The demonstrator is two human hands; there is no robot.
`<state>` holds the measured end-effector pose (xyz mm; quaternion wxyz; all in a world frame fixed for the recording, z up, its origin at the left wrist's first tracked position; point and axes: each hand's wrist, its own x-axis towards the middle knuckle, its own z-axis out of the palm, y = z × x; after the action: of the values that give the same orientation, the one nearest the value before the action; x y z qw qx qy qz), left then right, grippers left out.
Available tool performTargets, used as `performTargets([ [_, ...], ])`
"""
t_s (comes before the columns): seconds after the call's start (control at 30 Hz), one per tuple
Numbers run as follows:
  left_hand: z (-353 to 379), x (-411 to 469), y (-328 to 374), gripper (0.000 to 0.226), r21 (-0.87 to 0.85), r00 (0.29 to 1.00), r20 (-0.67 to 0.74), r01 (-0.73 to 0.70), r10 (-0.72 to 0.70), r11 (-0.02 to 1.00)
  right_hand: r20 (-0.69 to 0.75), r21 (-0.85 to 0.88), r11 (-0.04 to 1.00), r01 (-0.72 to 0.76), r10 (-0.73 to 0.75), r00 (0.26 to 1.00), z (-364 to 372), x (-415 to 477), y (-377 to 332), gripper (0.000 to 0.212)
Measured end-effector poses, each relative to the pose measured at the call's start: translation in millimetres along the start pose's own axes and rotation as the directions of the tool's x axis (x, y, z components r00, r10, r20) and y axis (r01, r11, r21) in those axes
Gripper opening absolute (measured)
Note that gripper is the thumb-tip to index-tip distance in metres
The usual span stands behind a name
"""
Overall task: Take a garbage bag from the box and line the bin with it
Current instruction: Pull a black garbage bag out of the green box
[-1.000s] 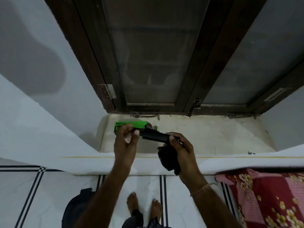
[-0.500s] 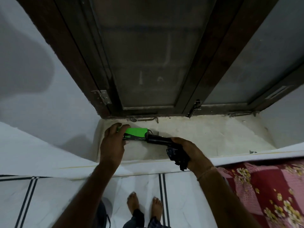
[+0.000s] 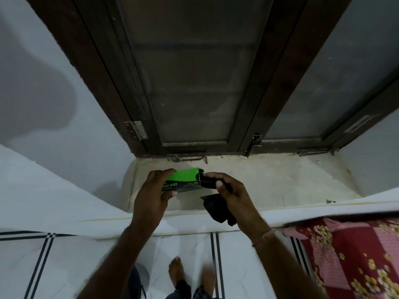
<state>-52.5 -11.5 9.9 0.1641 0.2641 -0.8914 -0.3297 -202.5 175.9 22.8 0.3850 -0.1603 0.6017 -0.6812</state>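
A green and black garbage bag box (image 3: pixel 185 179) is held above the pale window sill (image 3: pixel 269 182), gripped at its left end by my left hand (image 3: pixel 154 195). A black roll of bags (image 3: pixel 208 183) sticks out of the box's right end, and the fingertips of my right hand (image 3: pixel 232 196) pinch it there. A loose black garbage bag (image 3: pixel 217 209) hangs crumpled under the right palm, held by the same hand. At the bottom left, a dark rounded object (image 3: pixel 138 281) shows partly behind my left forearm; I cannot tell whether it is the bin.
A dark wooden window frame (image 3: pixel 254 117) with a metal latch hook (image 3: pixel 190 159) closes the sill at the back. White walls flank it. Below are white floor tiles with black stripes, my bare feet (image 3: pixel 192 270), and a red floral bedspread (image 3: pixel 354 257) at the right.
The roll, mostly outside the box earlier, has gone back in until only a short end shows. My left hand shifted from the sill to gripping the box; the box tilted up.
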Motion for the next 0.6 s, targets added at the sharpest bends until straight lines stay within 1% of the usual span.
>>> performTargets([
  [0.07, -0.9, -4.0, 3.9, 0.055, -0.001, 1.0, -0.012, 0.005, -0.005, 1.0, -0.098, 0.031, 1.0, 0.004, -0.001, 0.995, 6.4, -1.7, 2.0, 0.02],
  [0.13, -1.8, -8.1, 7.5, 0.055, -0.013, 1.0, -0.017, 0.014, -0.015, 1.0, -0.206, 0.018, 0.999, 0.034, -0.029, 0.978, 9.3, -1.8, 6.6, 0.017],
  [0.17, -2.1, -10.1, 10.1, 0.055, -0.019, 1.0, -0.02, 0.02, -0.02, 1.0, -0.198, 0.01, 0.999, 0.049, -0.046, 0.979, 9.4, -2.8, 7.9, 0.016],
  [0.27, -2.9, -16.1, 15.7, 0.055, -0.037, 0.998, -0.034, 0.042, -0.043, 0.998, -0.021, -0.006, 0.999, 0.047, -0.047, 0.999, 6.3, -9.4, 7.4, 0.029],
  [0.3, -3.4, -18.0, 16.4, 0.055, -0.041, 0.998, -0.04, 0.054, -0.056, 0.998, 0.009, -0.017, 0.999, 0.047, -0.047, 0.999, 5.4, -11.8, 6.2, 0.03],
  [0.33, -3.8, -20.0, 16.4, 0.056, -0.048, 0.996, -0.043, 0.071, -0.073, 0.996, 0.001, -0.024, 0.998, 0.06, -0.06, 0.998, 3.7, -13.2, 7.1, 0.029],
  [0.37, -4.3, -22.0, 16.4, 0.056, -0.057, 0.994, -0.044, 0.093, -0.095, 0.994, -0.039, -0.034, 0.996, 0.08, -0.081, 0.996, 2.4, -13.3, 8.9, 0.027],
  [0.43, -4.6, -26.4, 17.2, 0.057, -0.068, 0.991, -0.047, 0.125, -0.128, 0.99, -0.163, -0.075, 0.992, 0.099, -0.11, 0.98, 1.9, -11.7, 14.6, 0.024],
  [0.5, -3.1, -30.2, 19.8, 0.057, -0.077, 0.992, -0.032, 0.122, -0.124, 0.99, -0.231, -0.113, 0.989, 0.094, -0.118, 0.966, 4.3, -10.8, 18.2, 0.033],
  [0.57, -0.9, -33.4, 23.3, 0.057, -0.094, 0.994, -0.013, 0.103, -0.105, 0.99, -0.216, -0.162, 0.982, 0.094, -0.129, 0.968, 5.8, -9.7, 19.6, 0.039],
  [0.6, -0.1, -34.4, 24.7, 0.057, -0.101, 0.995, -0.011, 0.1, -0.101, 0.99, -0.195, -0.175, 0.979, 0.104, -0.138, 0.971, 5.4, -8.9, 20.3, 0.036],
])
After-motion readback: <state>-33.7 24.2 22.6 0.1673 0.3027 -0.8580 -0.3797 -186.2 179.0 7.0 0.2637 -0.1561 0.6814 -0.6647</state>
